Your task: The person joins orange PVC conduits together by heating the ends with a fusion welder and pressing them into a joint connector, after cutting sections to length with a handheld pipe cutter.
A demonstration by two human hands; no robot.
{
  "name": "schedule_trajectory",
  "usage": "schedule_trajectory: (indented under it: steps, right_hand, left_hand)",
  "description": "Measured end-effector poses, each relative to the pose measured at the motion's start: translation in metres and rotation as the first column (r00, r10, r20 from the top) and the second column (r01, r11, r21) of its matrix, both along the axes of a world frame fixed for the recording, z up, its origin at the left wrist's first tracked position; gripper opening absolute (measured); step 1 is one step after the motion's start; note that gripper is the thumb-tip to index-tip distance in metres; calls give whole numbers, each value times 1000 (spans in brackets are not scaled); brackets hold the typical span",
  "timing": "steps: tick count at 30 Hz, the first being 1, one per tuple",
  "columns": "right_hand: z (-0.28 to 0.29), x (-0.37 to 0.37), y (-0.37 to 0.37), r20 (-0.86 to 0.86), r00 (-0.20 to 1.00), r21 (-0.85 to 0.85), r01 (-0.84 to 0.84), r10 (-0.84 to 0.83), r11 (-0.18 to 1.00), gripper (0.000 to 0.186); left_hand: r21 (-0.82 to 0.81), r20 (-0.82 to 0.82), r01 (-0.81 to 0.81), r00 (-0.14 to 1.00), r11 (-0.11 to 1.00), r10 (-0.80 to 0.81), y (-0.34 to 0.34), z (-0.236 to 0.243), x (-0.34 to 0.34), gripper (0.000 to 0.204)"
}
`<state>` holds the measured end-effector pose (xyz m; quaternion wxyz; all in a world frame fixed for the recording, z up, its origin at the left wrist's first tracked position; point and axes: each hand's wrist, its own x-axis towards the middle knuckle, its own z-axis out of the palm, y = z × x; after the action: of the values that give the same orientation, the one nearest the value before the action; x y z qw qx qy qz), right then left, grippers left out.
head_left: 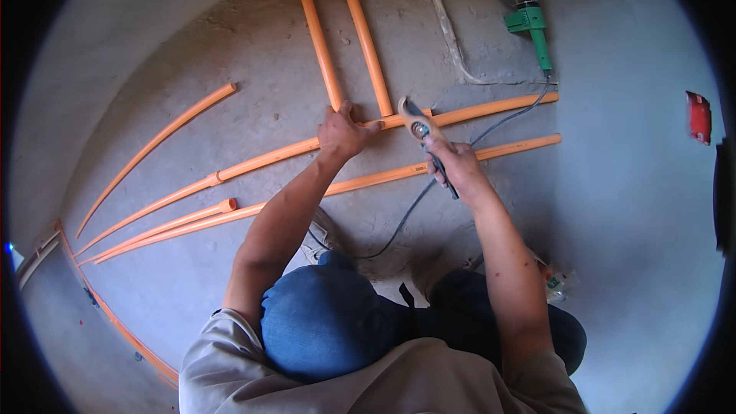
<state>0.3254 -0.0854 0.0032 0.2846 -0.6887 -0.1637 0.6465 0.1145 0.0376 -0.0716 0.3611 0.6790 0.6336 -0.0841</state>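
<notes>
My left hand (345, 133) grips a long orange pipe (268, 156) lying across the floor, its thumb stretched along the pipe to the right. Just beyond those fingers, an upright run of orange pipe (319, 38) meets this pipe; the hand partly covers the joint. A second parallel pipe (366, 38) comes down beside it and reaches the long pipe right of my thumb. In my right hand (458, 170) is a pipe cutter (418, 127), its fingers closed around the dark handles. The cutter's head overlaps the long pipe in view; whether its jaws touch the pipe, I cannot tell.
Nearer me runs another orange pipe (368, 182), with a shorter socketed piece (184, 218) beside it. A loose pipe (161, 147) lies far left. A green pipe-welding tool (532, 27) stands at upper right; its black cord (418, 198) trails beneath my right arm. A pale wall rises right.
</notes>
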Motion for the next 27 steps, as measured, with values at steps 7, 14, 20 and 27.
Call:
schedule_trajectory:
  steps: [7,14,20,27]
  right_hand:
    - [-55,-24,-47,348,912,-120,-186,216,975,37]
    - [-42,-40,-42,234,870,-327,-350,434,878,45]
    - [-33,-51,-26,66,901,-314,-388,428,866,45]
    - [-46,-50,-6,9,898,-265,-422,439,867,42]
  left_hand:
    - [-6,-16,-15,1000,1000,14,0,0,2,64]
    - [22,32,-39,999,999,39,-1,-2,0,68]
    - [-70,18,-38,999,997,39,3,-1,0,63]
    - [-39,9,-20,1000,999,20,1,3,3,62]
